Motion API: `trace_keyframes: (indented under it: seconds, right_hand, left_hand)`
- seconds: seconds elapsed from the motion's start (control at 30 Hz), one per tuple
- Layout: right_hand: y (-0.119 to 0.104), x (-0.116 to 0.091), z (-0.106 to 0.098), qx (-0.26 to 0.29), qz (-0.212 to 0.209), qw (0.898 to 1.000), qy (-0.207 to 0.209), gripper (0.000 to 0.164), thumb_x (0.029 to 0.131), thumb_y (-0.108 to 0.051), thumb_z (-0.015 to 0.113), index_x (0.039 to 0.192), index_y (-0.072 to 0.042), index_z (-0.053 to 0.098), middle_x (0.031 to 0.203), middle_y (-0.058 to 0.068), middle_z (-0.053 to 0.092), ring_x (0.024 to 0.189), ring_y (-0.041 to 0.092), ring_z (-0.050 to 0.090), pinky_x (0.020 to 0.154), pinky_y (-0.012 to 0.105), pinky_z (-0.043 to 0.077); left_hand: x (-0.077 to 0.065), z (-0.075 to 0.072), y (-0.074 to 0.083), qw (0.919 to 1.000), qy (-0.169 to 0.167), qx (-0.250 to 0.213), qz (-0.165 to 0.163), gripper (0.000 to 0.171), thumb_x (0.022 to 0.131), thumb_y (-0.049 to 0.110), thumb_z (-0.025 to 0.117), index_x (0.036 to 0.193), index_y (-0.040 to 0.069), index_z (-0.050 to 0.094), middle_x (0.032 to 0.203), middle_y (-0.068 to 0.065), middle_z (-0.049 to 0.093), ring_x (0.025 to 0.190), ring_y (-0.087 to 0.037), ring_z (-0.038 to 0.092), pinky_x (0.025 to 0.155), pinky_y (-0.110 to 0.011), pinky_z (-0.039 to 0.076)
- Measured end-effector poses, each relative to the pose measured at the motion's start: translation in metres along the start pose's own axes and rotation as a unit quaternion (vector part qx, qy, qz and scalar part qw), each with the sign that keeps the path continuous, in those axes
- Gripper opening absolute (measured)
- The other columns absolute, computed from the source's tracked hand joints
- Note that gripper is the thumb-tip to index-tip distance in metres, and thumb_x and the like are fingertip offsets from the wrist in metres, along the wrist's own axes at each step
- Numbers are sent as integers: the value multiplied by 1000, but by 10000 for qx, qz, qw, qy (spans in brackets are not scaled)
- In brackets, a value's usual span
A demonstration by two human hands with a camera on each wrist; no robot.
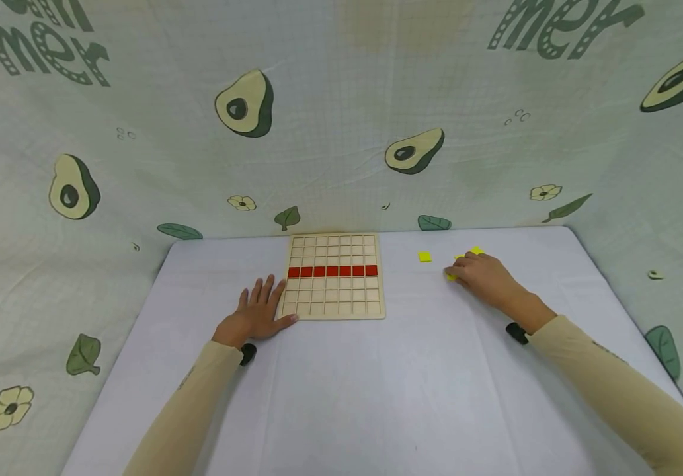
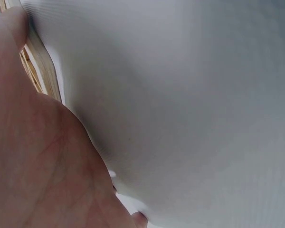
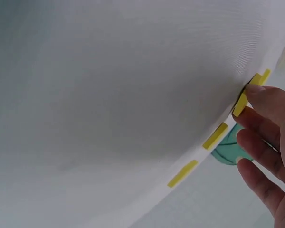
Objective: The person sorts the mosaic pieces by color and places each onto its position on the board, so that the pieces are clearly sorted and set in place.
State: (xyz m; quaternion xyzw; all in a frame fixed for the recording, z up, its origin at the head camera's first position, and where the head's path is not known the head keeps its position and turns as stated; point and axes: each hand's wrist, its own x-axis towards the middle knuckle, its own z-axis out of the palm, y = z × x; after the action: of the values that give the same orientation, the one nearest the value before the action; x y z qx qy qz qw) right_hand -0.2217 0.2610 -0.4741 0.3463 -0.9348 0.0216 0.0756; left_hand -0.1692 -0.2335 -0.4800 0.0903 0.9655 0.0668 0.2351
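left hand [image 1: 256, 316] — spread, touching gridded wooden board [image 1: 332, 296], right hand [image 1: 486, 277] — pinching flat yellow tile [image 3: 240, 105]

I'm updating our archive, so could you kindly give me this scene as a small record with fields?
Board: wooden grid on a white tabletop
Red tiles: seven, one row across the board
Left grip: spread, touching the board's edge
Right grip: pinching a yellow tile
Other yellow tiles: on the tabletop, right of the board; count partly hidden

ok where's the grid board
In the head view, the grid board lies right of the left hand, left of the yellow tiles, far back on the table.
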Motion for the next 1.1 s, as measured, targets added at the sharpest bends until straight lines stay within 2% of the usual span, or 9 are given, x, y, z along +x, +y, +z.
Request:
trace_keyframes:
  seconds: [0.3, 0.5, 0.63, 0.83, 1.1]
  right_hand:
    - [1, -1, 3, -29, -188, 9997, 137, 24, 90, 0, 81, 113, -4, 79, 105, 15, 74, 102, 36, 69, 88, 51, 60]
    - [-2, 2, -2, -31, -183, 9997, 162, 28, 91, 1, 80, 119, -3, 77, 110, 16, 72, 104, 36, 69, 88, 51, 60]
    - [-7, 6, -6, 27, -331, 9990, 303, 31, 88, 3, 81, 119, -4, 78, 109, 15, 72, 101, 35, 69, 85, 49, 60]
    - [-15, 16, -10, 211, -542, 9968, 539, 29, 88, 3, 81, 117, -3, 78, 106, 14, 72, 97, 33, 69, 81, 44, 61]
    - [-31, 37, -12, 432, -552, 9962, 525, 31, 88, 2, 83, 118, -3, 78, 108, 13, 73, 97, 30, 70, 80, 41, 62]
  left_hand:
    - [0, 0, 1, 10000, -25, -45, -13, 94, 106, 57, 51, 169, 3, 7, 175, -28, -4, 161, -51, -3, 126, -68, 1]
    - [-1, -1, 1, 10000, 1, -32, -14, 94, 106, 58, 51, 169, 2, 9, 174, -29, -2, 160, -51, -1, 126, -69, 3]
    - [-1, -1, 1, 10000, 8, -38, -14, 94, 106, 58, 51, 169, 3, 9, 175, -29, -2, 160, -51, -1, 126, -69, 3]
    - [-1, 0, 0, 10000, -8, -51, -7, 94, 106, 58, 51, 169, 3, 8, 175, -28, -4, 161, -50, -3, 126, -68, 1]
    - [0, 0, -4, 10000, -3, 26, 28, 95, 106, 60, 49, 169, 3, 6, 175, -28, -5, 161, -50, -5, 127, -67, -1]
